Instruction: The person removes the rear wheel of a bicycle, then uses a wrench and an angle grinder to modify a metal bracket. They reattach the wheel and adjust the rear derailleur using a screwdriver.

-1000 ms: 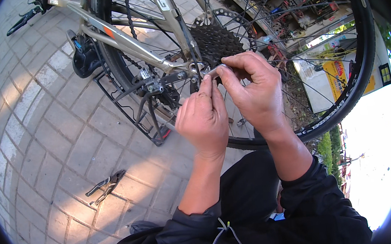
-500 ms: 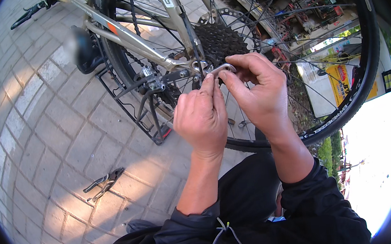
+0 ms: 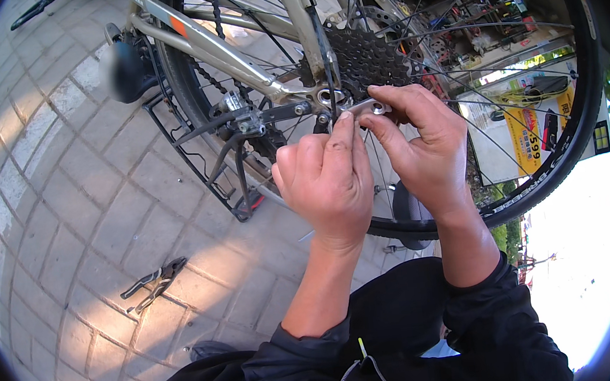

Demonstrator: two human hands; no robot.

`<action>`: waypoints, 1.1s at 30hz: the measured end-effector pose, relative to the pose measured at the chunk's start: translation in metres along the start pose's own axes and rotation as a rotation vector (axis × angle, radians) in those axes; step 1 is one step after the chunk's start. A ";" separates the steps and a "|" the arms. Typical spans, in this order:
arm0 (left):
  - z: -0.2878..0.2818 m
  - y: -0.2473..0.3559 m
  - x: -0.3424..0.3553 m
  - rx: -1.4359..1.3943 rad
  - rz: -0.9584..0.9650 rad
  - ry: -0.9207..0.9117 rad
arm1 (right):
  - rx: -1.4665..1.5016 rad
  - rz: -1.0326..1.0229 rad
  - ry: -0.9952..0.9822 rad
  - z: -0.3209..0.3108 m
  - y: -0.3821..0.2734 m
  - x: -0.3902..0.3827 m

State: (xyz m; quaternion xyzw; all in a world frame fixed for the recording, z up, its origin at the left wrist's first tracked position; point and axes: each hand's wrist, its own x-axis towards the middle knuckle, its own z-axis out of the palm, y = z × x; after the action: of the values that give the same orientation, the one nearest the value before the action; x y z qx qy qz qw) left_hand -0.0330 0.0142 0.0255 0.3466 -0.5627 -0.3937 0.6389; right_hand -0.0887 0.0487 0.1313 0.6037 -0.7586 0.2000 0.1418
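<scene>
At the rear axle of a silver bicycle frame (image 3: 237, 74), my left hand (image 3: 325, 185) presses its index fingertip against a small silver metal piece (image 3: 362, 110), its other fingers curled. My right hand (image 3: 426, 153) pinches that piece at its outer end, between thumb and fingers, just below the black cassette (image 3: 369, 53). The piece is partly hidden by fingertips. Left of my hands are the rear derailleur (image 3: 247, 122) with its black parts and the chain. The large rear wheel's tire (image 3: 579, 127) arcs around my right hand.
Black-handled pliers (image 3: 154, 286) lie on the paved ground (image 3: 108, 209) at lower left. A black saddle (image 3: 134, 75) and a rear rack (image 3: 168, 145) are at left. A box of tools (image 3: 487, 19) and a yellow-and-white sign (image 3: 527, 132) show behind the spokes.
Both hands and the bicycle's axle area appear slightly further right in view. My right thumb has moved lower on the metal piece, and its round end now shows between my fingers.
</scene>
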 end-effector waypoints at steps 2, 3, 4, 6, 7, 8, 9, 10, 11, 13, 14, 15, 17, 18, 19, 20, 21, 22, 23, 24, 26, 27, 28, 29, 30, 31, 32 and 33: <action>0.001 -0.002 -0.002 0.013 -0.010 0.007 | -0.007 -0.003 -0.006 0.000 -0.001 0.000; 0.001 -0.002 -0.002 0.007 -0.007 0.004 | -0.005 0.008 -0.006 0.001 -0.001 -0.001; 0.001 -0.001 -0.001 -0.002 -0.002 0.001 | -0.005 0.020 -0.003 0.000 -0.001 -0.001; 0.002 -0.001 -0.003 -0.006 -0.015 -0.009 | 0.011 0.051 0.002 0.000 -0.001 -0.003; 0.003 -0.001 -0.005 -0.003 -0.026 -0.012 | 0.027 0.066 0.009 0.001 0.000 -0.004; 0.003 -0.001 -0.005 0.001 -0.037 -0.014 | 0.043 0.081 0.016 0.002 0.000 -0.004; 0.004 -0.002 -0.004 0.030 -0.016 0.013 | 0.044 0.071 0.013 0.002 0.000 -0.004; 0.002 -0.001 0.000 0.060 0.008 0.039 | 0.046 0.063 0.012 0.001 -0.001 -0.003; 0.001 -0.001 0.004 0.090 0.032 0.066 | 0.048 0.055 0.012 0.001 -0.001 -0.002; -0.001 0.000 0.007 0.112 0.051 0.044 | 0.044 0.021 0.010 0.000 0.002 0.000; -0.002 -0.001 0.008 0.126 0.063 0.033 | 0.045 0.003 0.010 0.000 0.003 0.000; -0.003 -0.004 0.009 0.132 0.081 0.016 | 0.041 -0.007 0.000 0.000 0.002 0.000; -0.006 -0.005 0.010 0.141 0.093 -0.017 | 0.059 0.013 -0.010 -0.001 0.001 0.000; -0.006 -0.005 0.010 0.146 0.099 -0.033 | 0.069 0.023 -0.015 -0.002 0.001 -0.001; -0.006 -0.005 0.009 0.150 0.097 -0.040 | 0.059 0.004 -0.025 -0.003 0.004 -0.004; -0.006 -0.004 0.009 0.153 0.106 -0.038 | 0.061 0.007 -0.023 -0.005 0.005 -0.004; -0.005 -0.004 0.011 0.156 0.114 -0.036 | 0.061 0.009 -0.022 -0.006 0.005 -0.004; -0.006 -0.004 0.013 0.159 0.122 -0.032 | 0.062 0.009 -0.022 -0.005 0.003 -0.003; -0.006 -0.004 0.013 0.154 0.113 -0.028 | 0.083 0.029 -0.033 -0.007 0.000 -0.004; -0.006 -0.002 0.013 0.160 0.117 -0.031 | 0.073 0.034 -0.028 -0.010 -0.002 -0.005; -0.006 -0.002 0.011 0.179 0.116 -0.025 | 0.058 0.032 -0.030 -0.014 -0.003 -0.009; -0.006 -0.001 0.010 0.181 0.120 -0.022 | 0.051 0.026 -0.017 -0.021 -0.006 -0.012; -0.003 0.000 0.007 0.174 0.115 -0.028 | 0.034 0.025 -0.009 -0.033 -0.009 -0.016; -0.002 0.000 0.007 0.175 0.116 -0.032 | 0.025 0.021 0.002 -0.045 -0.013 -0.020; -0.001 0.000 0.006 0.176 0.116 -0.037 | 0.015 0.008 -0.006 -0.061 -0.019 -0.027; -0.005 -0.002 0.008 0.190 0.124 -0.042 | 0.024 -0.014 -0.005 -0.078 -0.024 -0.035; -0.013 -0.007 0.013 0.222 0.140 -0.040 | 0.104 -0.093 0.007 -0.094 -0.029 -0.046; -0.017 -0.008 0.014 0.234 0.146 -0.049 | 0.148 -0.129 0.017 -0.116 -0.028 -0.058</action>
State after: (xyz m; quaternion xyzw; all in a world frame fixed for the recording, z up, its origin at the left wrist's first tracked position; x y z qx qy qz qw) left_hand -0.0165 -0.0024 0.0224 0.3675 -0.6438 -0.2863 0.6071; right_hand -0.0509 0.1485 0.2104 0.6583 -0.7001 0.2511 0.1160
